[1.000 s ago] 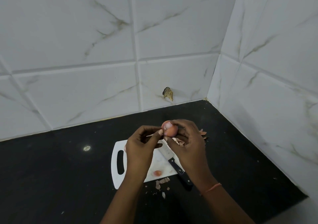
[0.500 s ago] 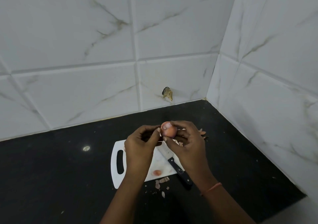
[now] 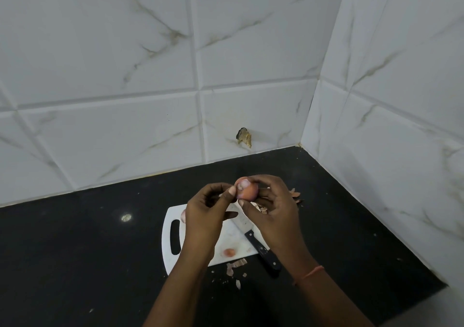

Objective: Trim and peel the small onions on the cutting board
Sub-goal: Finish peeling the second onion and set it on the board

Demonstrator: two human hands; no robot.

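Above white plastic cutting board (image 3: 167, 246), mid-air: small pinkish-brown onion (image 3: 247, 191) held between both hands. Right hand (image 3: 273, 216) curled round it, fingertips over the top, thumb underneath. Left hand (image 3: 204, 213) pinching at the onion's left side with thumb and forefinger, apparently pulling skin; other fingers loosely curled. Top end looks pale and cut flat, so trimmed by the look of it; brown skin covering most of the body, so peeling judged early to mid on this one.

Lying on the board: black-handled kitchen knife (image 3: 261, 247), handle overhanging the near right edge, not in use. Near the front edge of the board, small orange-pink piece (image 3: 229, 252), probably a cut-off end or a small onion, cannot tell which. At the board's far left, partly hidden behind the left hand, pale pinkish round bit (image 3: 183, 216), possibly a peeled onion. Dry skin scraps (image 3: 236, 266) scattered on black counter (image 3: 75, 251) just off the near edge, more brown peel (image 3: 295, 194) beyond the right hand.

Count of onions finished or left: not readable, hands blocking mid-board. Remaining at least: strip skin off the held onion, check root end.
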